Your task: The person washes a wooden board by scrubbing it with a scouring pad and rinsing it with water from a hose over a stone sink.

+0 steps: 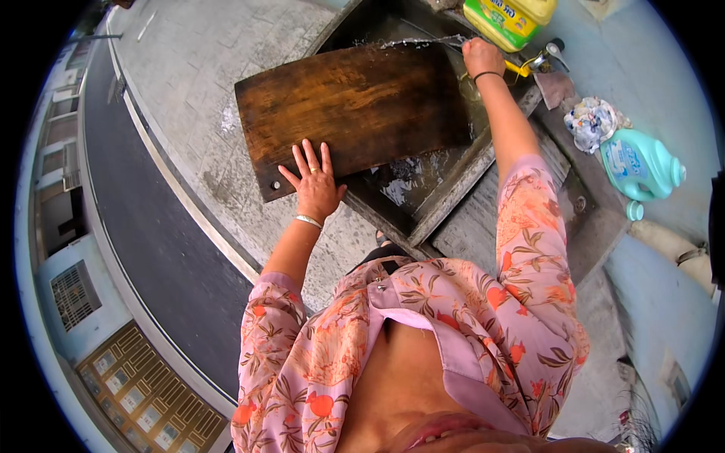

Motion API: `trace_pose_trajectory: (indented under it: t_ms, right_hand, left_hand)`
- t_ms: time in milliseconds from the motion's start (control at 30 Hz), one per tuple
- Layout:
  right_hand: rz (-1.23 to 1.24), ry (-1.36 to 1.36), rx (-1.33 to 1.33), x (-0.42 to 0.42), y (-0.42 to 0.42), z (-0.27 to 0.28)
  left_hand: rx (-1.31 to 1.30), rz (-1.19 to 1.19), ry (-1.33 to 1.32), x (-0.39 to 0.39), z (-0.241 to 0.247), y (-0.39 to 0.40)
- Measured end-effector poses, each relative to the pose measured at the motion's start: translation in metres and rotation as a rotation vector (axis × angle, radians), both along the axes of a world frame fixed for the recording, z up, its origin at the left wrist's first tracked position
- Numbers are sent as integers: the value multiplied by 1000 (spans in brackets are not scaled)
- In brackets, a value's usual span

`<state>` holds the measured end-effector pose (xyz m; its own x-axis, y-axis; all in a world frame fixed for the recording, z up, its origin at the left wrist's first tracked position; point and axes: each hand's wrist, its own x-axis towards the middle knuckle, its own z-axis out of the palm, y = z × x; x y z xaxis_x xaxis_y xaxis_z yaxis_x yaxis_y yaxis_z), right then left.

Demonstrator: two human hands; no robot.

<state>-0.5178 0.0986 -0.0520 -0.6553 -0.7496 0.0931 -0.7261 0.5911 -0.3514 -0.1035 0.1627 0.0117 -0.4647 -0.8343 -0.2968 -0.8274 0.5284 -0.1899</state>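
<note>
A large dark-brown wooden board (351, 107), wet and with a small hole in its near-left corner, lies tilted across a stone sink (453, 187). My left hand (317, 181) presses on the board's near edge with spread fingers. Beyond its right end, my right hand (482, 56) is closed around a yellow hose (516, 68), mostly hidden by the fist. From that fist a thin jet of water (422, 41) shoots left along the board's far edge. Water also stands in the sink below the board.
A metal tap (550, 55) stands at the right, with a yellow jug (510, 22) behind it. A crumpled cloth (592, 122), a turquoise detergent bottle (643, 164) and a loose cap (635, 210) lie along the wall. A ribbed stone washboard (476, 221) adjoins the sink; a road (147, 187) runs left.
</note>
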Motion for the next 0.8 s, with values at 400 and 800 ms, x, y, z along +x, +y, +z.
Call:
trace_pose_trajectory:
  t_ms: [400,800]
  right_hand:
    - [238,59,470,15,29,-39]
    - [54,-82,-43,-8,78,-13]
  left_hand:
    - [5,19,-32,0,2,2]
    - [11,3,-18,4,2,0]
